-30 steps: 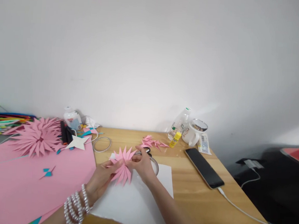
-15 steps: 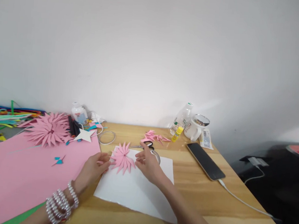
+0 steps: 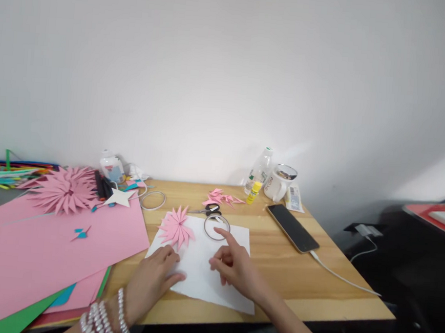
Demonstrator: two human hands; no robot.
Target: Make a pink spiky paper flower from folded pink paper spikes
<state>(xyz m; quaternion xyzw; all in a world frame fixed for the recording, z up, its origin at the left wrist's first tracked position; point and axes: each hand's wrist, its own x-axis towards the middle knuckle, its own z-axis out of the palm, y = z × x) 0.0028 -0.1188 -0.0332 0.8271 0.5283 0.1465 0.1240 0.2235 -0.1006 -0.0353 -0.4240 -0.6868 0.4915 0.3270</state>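
A pink folded-paper flower (image 3: 178, 226) with pointed petals lies at the upper left of a white sheet of paper (image 3: 213, 289). Just below the flower is my left hand (image 3: 156, 271), over the sheet's left edge, its fingers and thumb spread and holding nothing. My right hand (image 3: 238, 264) hovers over the right part of the sheet with the index finger stretched out and the other fingers partly bent; nothing shows in it. Near that fingertip lies a thin ring of tape (image 3: 205, 227). Beyond it are black-handled scissors (image 3: 212, 208).
Behind the scissors lie small pink paper pieces (image 3: 222, 198) and a yellow glue stick (image 3: 254, 192). A bottle (image 3: 258, 172), a mug (image 3: 278, 183) and a plugged-in phone (image 3: 292, 228) stand or lie at right. Pink sheets (image 3: 46, 255) and a large pink flower (image 3: 66, 190) cover the left.
Both hands have moved away from the small pink flower and toward me. The flower now lies untouched on the sheet. The view has shifted slightly to the right.
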